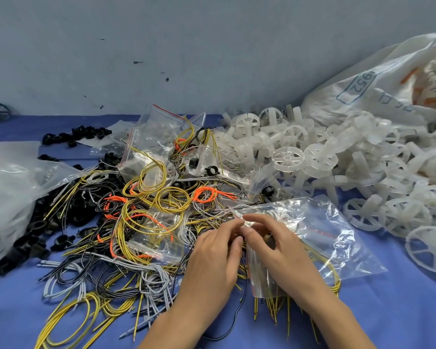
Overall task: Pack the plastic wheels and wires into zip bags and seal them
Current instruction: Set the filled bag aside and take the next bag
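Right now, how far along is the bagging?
Done: a few back bags on the pile look filled; seals unclear. In hand: left grip and right grip pinch the mouth of a clear zip bag; contents hard to tell. Left: most of it. The loose wires and heap of white wheels are unbagged.

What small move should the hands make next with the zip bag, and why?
Probably pull open the mouth of the zip bag: the left hand and right hand both seem to pinch its red-striped edge, while wires and plastic wheels lie loose nearby, unpacked.
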The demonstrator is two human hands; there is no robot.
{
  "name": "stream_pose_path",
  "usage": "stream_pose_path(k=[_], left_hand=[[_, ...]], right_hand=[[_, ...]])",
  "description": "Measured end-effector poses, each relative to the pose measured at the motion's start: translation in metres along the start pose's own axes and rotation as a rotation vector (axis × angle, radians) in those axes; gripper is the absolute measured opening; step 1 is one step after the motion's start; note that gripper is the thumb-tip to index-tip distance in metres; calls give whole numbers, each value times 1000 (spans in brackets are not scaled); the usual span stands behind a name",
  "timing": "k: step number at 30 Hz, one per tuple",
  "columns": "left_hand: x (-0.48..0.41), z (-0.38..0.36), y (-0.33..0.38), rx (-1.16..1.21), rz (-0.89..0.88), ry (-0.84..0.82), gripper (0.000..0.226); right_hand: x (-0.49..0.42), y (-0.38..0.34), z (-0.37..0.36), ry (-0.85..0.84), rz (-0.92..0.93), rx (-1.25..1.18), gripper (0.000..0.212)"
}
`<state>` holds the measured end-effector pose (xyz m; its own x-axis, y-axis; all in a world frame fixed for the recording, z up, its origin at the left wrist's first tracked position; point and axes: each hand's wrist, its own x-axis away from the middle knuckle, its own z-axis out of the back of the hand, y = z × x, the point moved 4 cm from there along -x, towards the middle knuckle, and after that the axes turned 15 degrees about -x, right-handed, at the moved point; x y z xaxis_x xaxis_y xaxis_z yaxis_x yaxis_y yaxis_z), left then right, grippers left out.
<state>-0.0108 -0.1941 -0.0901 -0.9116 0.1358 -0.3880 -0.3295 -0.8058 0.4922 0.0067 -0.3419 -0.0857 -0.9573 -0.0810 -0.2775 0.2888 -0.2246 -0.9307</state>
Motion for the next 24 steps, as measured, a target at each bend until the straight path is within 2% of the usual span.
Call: stream_pose_path(k=[7, 10, 16, 20, 24], left_hand=[[0, 0, 0, 33, 23, 7, 12], [0, 0, 0, 26, 27, 12, 10], [-1, 2, 2, -23, -13, 14, 23], [-1, 2, 3, -6, -7, 10, 34], [-1, 1, 2, 27, 29, 0, 21]], right_hand=[[-3, 7, 1, 47, -70, -70, 13], [-4, 11, 4, 62, -118, -120, 16], [-4, 14, 8, -19, -166, -172, 28], [-5, 13, 8, -57, -134, -144, 34], [-5, 13, 6, -63, -121, -178, 25]])
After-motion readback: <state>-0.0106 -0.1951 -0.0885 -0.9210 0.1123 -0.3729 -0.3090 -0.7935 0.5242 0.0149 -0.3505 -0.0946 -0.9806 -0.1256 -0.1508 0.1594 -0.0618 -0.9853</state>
